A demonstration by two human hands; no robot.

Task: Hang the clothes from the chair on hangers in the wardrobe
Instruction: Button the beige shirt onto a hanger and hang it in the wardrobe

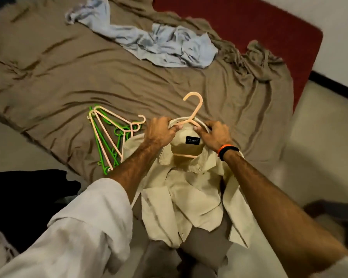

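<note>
A cream shirt (181, 199) hangs in front of me over the edge of the bed, its collar up. A peach hanger (195, 106) sits inside the collar, hook pointing away from me. My left hand (160, 131) grips the collar's left side and the hanger's arm. My right hand (214, 135) grips the collar's right side at the hanger, and wears a black and orange wristband. A dark label shows inside the neck.
Several spare green and peach hangers (111, 137) lie on the brown bedsheet (48, 67) to the left of the shirt. A crumpled light blue garment (161, 45) lies farther back. Dark clothing (24, 193) sits at lower left. Pale floor (319, 147) lies to the right.
</note>
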